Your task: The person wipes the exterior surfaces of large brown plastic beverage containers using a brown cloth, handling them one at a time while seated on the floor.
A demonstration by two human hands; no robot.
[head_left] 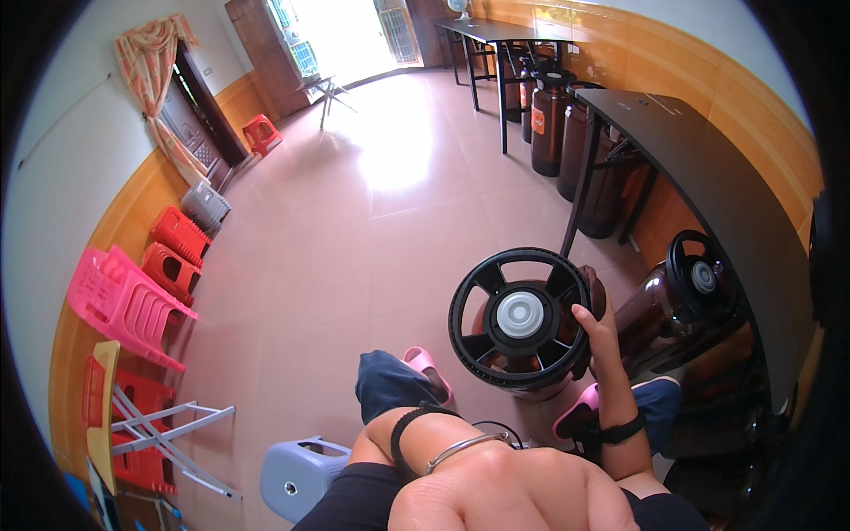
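Observation:
A brown see-through plastic keg [531, 391] stands upright before me, under its black spoked ring handle [475, 362] with a grey-white round cap [520, 314] in the middle. My right hand [599, 335] grips the right side of the ring, thumb over the rim; a dark brown cloth [593, 285] lies between hand and ring. Close to the camera, at the bottom, is the back of my left hand [511, 491]; its fingers are hidden, so its hold cannot be told. A silver bangle [465, 451] is on that wrist.
A second keg [654, 308] leans under the dark table [717, 179] on the right; several kegs [548, 129] line the wall beyond. A blue-grey stool [292, 474] is at lower left. Pink stacked chairs [133, 312], red stools [180, 233] and a folding table [103, 411] stand along the left wall.

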